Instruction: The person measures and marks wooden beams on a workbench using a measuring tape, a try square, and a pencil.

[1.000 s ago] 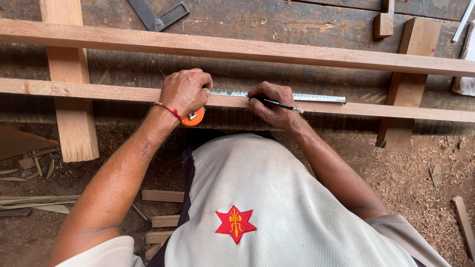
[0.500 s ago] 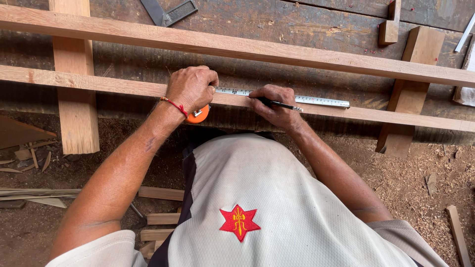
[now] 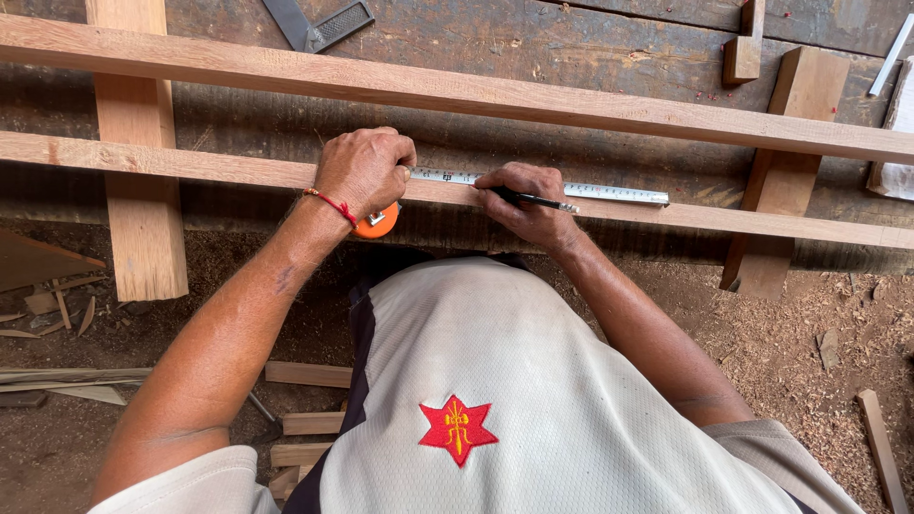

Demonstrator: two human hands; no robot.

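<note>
My left hand (image 3: 364,171) grips an orange tape measure case (image 3: 376,221) against the near wooden strip (image 3: 171,164). The steel tape blade (image 3: 609,194) runs right along the top of that strip to its hooked end. A dark pencil (image 3: 538,201) is held in my right hand (image 3: 522,205), its tip pressed to the strip beside the blade, just right of my left hand. A red cord circles my left wrist.
A second long strip (image 3: 476,95) lies parallel farther back. Both rest on two cross blocks, one at the left (image 3: 138,190), another at the right (image 3: 781,162). A metal try square (image 3: 309,27) lies at the top. Offcuts (image 3: 309,376) and sawdust cover the ground.
Hands, tape and pencil keep their places on the strip; only the camera view has shifted slightly.
</note>
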